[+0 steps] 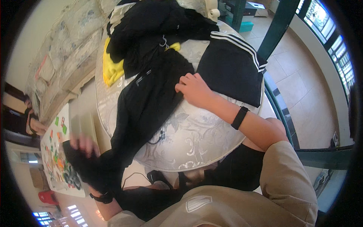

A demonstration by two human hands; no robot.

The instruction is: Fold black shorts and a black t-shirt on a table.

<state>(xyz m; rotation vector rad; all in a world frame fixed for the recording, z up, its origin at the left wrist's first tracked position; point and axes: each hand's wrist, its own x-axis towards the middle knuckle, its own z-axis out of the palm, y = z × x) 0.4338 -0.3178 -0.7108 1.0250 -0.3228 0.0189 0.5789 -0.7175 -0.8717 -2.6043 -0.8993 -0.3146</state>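
A black garment with a small light logo stretches from the pile on the round table down past its left edge. My left hand, blurred, is at the garment's lower left end, with the wrist partly behind black fabric; its grip is unclear. My right hand rests with curled fingers on the garment's right edge; whether cloth is pinched is hidden. Right of it lies a folded black garment with white stripes. More black clothing is heaped at the far side, with a yellow garment partly under it.
A patterned, shiny cloth covers the round table. To the left stand a white table strewn with small colourful pieces and a covered sofa. A person sits at the far left. Dark green posts rise at the right.
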